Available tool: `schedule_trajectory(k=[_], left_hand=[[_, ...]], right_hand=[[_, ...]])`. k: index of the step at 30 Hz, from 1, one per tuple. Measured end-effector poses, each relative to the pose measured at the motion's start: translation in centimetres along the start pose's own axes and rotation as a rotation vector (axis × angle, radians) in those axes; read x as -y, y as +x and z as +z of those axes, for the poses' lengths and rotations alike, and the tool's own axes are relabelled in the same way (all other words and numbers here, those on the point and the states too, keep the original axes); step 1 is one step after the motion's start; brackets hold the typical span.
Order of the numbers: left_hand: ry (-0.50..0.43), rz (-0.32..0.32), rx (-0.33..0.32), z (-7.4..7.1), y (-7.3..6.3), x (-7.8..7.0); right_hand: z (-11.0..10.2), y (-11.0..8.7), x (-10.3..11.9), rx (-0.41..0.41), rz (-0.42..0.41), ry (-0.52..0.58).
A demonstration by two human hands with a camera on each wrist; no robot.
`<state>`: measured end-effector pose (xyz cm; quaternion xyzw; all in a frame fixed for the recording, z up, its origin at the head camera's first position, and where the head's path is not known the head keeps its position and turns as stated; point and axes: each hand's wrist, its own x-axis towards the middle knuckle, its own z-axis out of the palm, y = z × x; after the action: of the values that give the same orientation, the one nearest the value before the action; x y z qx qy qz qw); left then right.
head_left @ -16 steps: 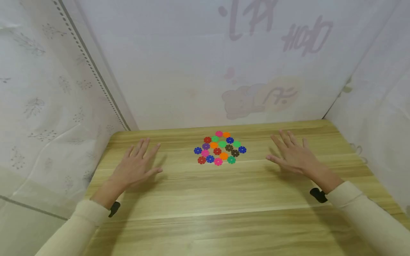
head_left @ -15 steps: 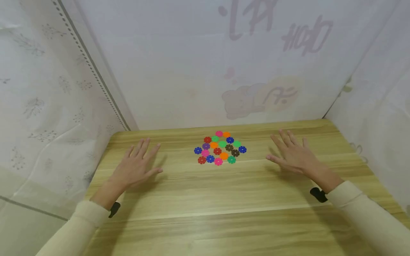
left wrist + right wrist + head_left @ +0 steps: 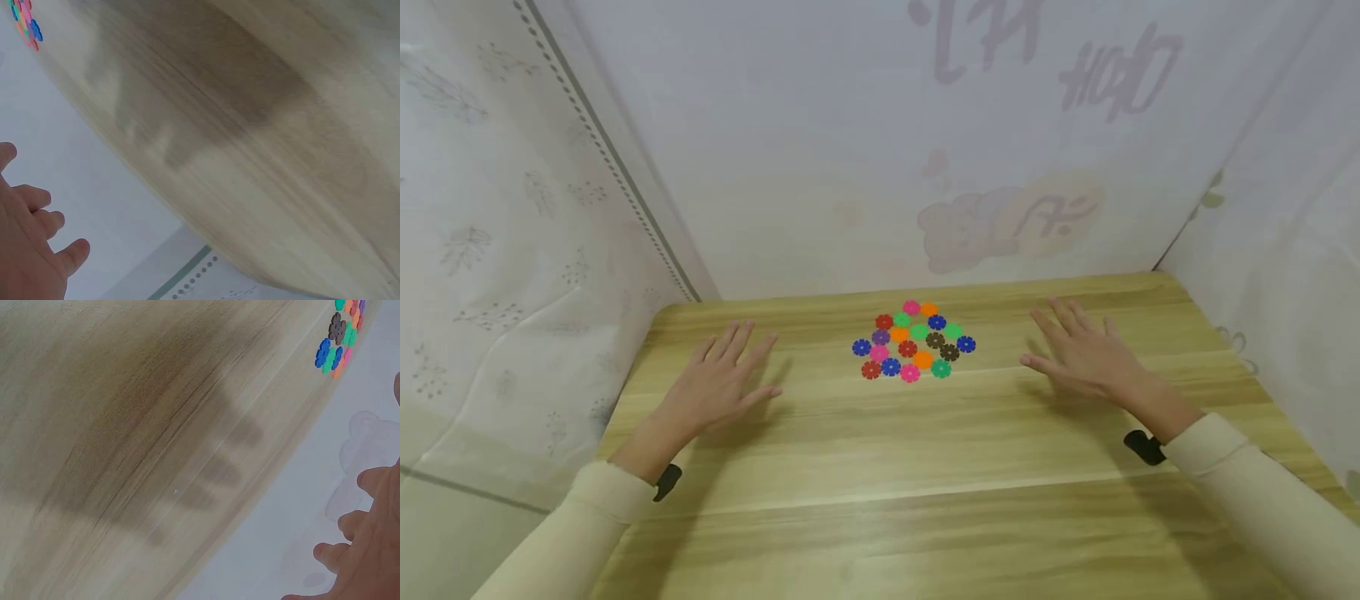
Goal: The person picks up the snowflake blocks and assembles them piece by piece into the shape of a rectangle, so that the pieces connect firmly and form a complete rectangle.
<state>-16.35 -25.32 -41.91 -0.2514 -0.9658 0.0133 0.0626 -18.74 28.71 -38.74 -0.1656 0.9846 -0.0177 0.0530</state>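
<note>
Several flat, notched plastic discs, like snowflake building discs, lie in a loose cluster at the far middle of the wooden table [image 3: 850, 450]. Among them are a purple disc [image 3: 881, 337], a teal disc [image 3: 941, 368] and a dark brown disc [image 3: 950, 352]. To the left of the cluster my left hand [image 3: 711, 387] hovers palm down with fingers spread, its shadow on the wood. On the other side my right hand [image 3: 1082, 358] is held likewise, thumb toward the discs. Neither hand touches a disc. Both wrist views show the fingers apart and holding nothing.
A pale printed cloth [image 3: 790, 167] hangs behind the table's far edge. Patterned cloth also hangs along the left side [image 3: 512, 250] and the right side [image 3: 1285, 250]. A small black device [image 3: 1144, 447] sits under the right wrist, another [image 3: 667, 482] under the left.
The head view has shifted slightly, so the discs and the cloth print sit a little higher in it. Both hands keep nearly the same pose beside the discs.
</note>
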Motion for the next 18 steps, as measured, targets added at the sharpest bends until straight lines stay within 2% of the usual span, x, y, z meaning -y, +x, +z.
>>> schedule_trajectory(k=[10,18], left_hand=[[-0.018,0.009,0.08,-1.2,1.8,-0.6],[-0.053,0.012,0.181,-2.3,4.0,-2.1]], right_hand=[[-1.0,1.1,-0.3,0.052,-0.025,-0.063],[-1.7,2.1,0.5,0.081,-0.074,-0.078]])
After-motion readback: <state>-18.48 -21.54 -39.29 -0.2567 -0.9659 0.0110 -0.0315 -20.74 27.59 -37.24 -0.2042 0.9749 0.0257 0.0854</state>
